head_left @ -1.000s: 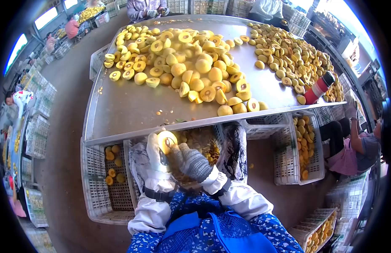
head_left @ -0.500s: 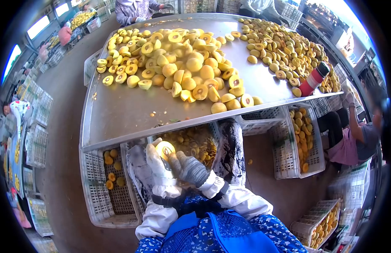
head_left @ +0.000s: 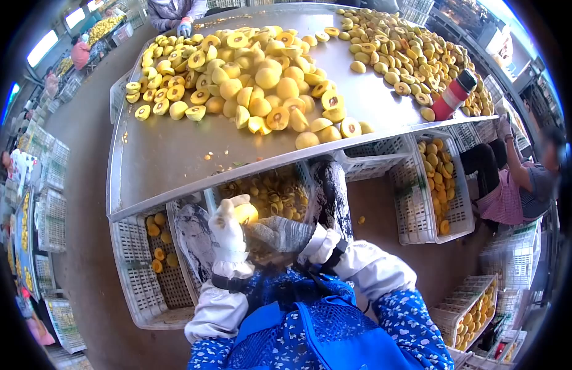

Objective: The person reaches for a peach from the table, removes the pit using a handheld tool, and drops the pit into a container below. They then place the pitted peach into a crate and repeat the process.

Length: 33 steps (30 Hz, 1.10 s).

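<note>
My left hand (head_left: 226, 229), in a white glove, is closed round a yellow peach half (head_left: 245, 213) below the table's front edge. Close on its right is my right hand (head_left: 278, 233), in a grey glove, its fingers blurred and pointing at the fruit; whether they hold anything is hidden. Beneath and behind both hands a crate of fruit pieces (head_left: 275, 190) stands between my knees. On the metal table (head_left: 169, 166) lies a large heap of halved yellow peaches (head_left: 261, 86).
A second heap of halves (head_left: 415, 55) covers the table's right side beside a red bottle (head_left: 454, 95). Crates stand at the left (head_left: 138, 271) and right (head_left: 415, 209) below the table. A person (head_left: 520, 185) sits at the right; another person's gloved hand (head_left: 184, 28) is across the table.
The peach half has turned, so its cut face no longer shows. My right hand has tilted flatter beside it. The whole view has shifted, with the table now higher and further left.
</note>
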Available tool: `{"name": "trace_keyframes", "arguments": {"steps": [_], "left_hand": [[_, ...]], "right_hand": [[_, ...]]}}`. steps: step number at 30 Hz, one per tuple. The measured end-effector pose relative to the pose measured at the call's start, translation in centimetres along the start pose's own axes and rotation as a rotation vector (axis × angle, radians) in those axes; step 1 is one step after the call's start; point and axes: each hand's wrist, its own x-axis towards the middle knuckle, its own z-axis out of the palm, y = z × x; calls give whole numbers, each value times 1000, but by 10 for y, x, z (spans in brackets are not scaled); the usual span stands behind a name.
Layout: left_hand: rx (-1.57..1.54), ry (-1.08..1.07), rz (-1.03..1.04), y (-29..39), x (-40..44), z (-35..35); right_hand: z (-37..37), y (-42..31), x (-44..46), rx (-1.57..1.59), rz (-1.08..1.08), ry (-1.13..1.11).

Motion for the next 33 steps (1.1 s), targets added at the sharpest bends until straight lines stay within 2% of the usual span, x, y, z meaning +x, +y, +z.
{"name": "trace_keyframes", "arguments": {"steps": [3, 4, 5, 6, 7, 8, 10, 11, 13, 15, 16, 17, 18, 19, 20, 21, 24, 27, 30, 31, 32, 33], "left_hand": [[181, -179, 40, 4, -6, 1], [198, -213, 91, 5, -7, 1], [97, -201, 10, 5, -8, 2], [-5, -184, -69, 4, -10, 2], [-105, -166, -147, 2, -11, 1], [-177, -131, -189, -4, -11, 0], [-298, -79, -295, 11, -15, 8], [-362, -48, -346, 16, -18, 11], [-597, -53, -453, 0, -12, -1], [-905, -18, -578, -12, -7, -14], [-921, 111, -595, -23, -3, -25], [-951, 80, -502, -33, 1, -35], [-1024, 81, -493, -21, 2, -35], [-1100, 81, -479, -6, 4, -35], [-1121, 21, -400, -2, 4, -40], [-1137, 52, -380, 4, 5, -43], [-1144, 93, -322, 10, 5, -53], [-1083, 120, -214, -12, -2, -99], [76, 346, -80, 27, -26, -168], [868, 450, 32, 38, -25, -180], [1290, 465, 149, 41, -23, -201], [1328, 444, 197, 53, -11, -208]], "right_hand": [[-23, -5, -5, -280, -141, -192], [-32, -26, -5, -224, -87, -178], [-30, -30, -5, 141, 139, -302], [-28, -35, -4, 601, 437, -326], [-26, -39, -4, 915, 727, -264], [-13, -30, -16, 1280, 737, -202], [-11, -20, -4, 1964, 540, -609], [-1, -31, -15, 1851, 624, -363], [37, -35, -14, 1486, 811, 395], [29, -38, -10, 1146, 409, 265], [22, -31, -14, 1265, 507, 125], [15, -23, -19, 1380, 606, -18], [5, -45, -12, 1180, 778, 1], [11, -42, -12, 868, 856, 123], [11, -40, -10, 829, 869, 107], [9, -39, -10, 791, 885, 93], [10, -24, -7, 337, 425, 73], [21, 3, -12, 356, 406, 103], [37, 20, -23, -443, -188, 221], [40, 23, -25, -350, -78, 175], [39, 20, -21, 66, 283, 134], [39, 18, -18, 329, 489, 89]]}}
